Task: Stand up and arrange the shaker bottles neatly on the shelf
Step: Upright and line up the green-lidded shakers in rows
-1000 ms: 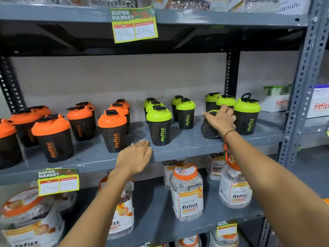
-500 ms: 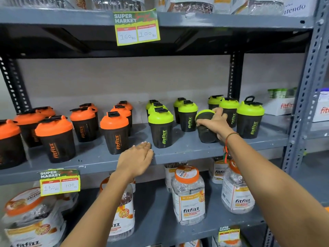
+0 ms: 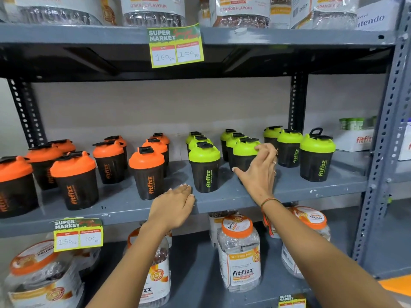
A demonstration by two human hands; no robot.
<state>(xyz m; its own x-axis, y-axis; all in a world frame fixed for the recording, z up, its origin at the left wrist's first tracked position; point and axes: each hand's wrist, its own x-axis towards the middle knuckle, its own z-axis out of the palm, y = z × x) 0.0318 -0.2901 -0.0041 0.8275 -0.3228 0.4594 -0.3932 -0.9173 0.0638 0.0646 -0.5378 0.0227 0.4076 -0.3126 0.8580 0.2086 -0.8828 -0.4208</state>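
Black shaker bottles stand on the grey middle shelf [image 3: 289, 192]. Several with orange lids [image 3: 146, 172] fill the left half, several with green lids [image 3: 204, 167] the right half. My right hand [image 3: 258, 172] wraps around a green-lidded shaker bottle [image 3: 244, 150] that stands upright at the front of the middle green column; its body is mostly hidden behind the hand. My left hand [image 3: 173, 205] lies flat, palm down, on the shelf's front edge, just in front of the gap between the nearest orange bottle and the front green one, holding nothing.
Clear jars with orange lids [image 3: 240, 252] stand on the shelf below. Large jars [image 3: 153, 10] line the shelf above. Yellow price tags [image 3: 175, 46] hang from the shelf edges. A perforated upright [image 3: 378, 174] bounds the right side, with white boxes [image 3: 355, 138] beyond.
The tilted green-lidded bottle in my right hand has come upright at the front of its column. My left hand has stayed on the shelf edge.
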